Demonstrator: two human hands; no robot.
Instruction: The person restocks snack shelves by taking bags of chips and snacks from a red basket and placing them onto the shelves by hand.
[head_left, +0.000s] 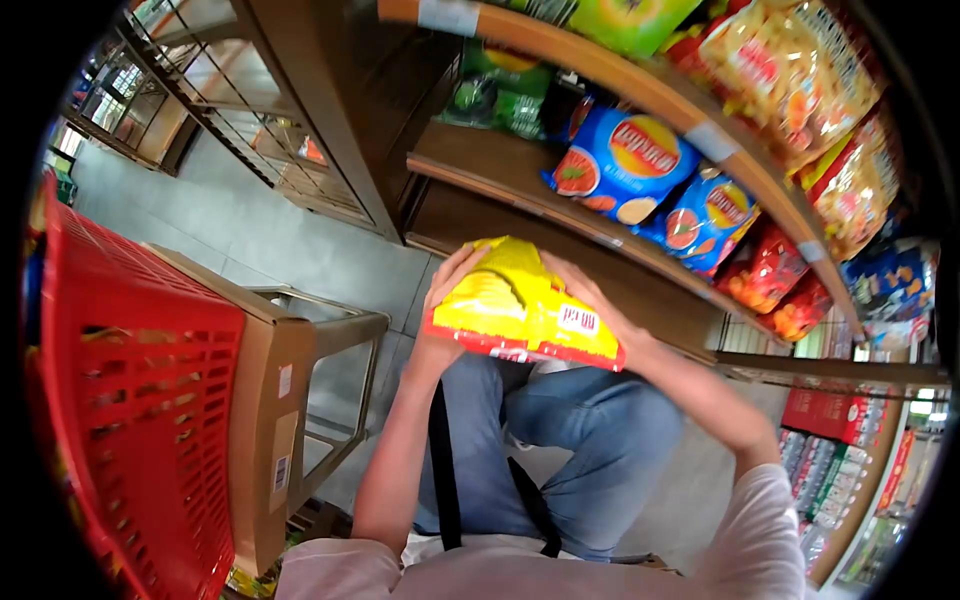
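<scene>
Head camera, looking down from the wearer, showed a tall brown wooden shelving unit with curved boards [500, 165] ahead and to the right; a grey tiled floor [240, 215] stretched away at the left; a big red plastic basket with slotted walls [150, 290] stood close by on the person's left, with a brown cardboard box bearing white labels [262, 410] alongside it, and a metal-framed stand [350, 335] showed just past the box; the person's bent legs in blue denim [610, 430] were at the lower middle; on the upper board, at the right, lay large printed bags of pale snacks [790, 70]; below them two shiny blue crisp bags [645, 165] leaned side by side, with glossy red bags [765, 265] beyond; the crinkled yellow packet with a red lower edge [510, 305] was above the knees, in front of the lowest board, held off the shelf; the left hand [448, 288] gripped its left side and the right hand [592, 292] its right side, so both hands grasped the packet between them; its printing was blurred.
</scene>
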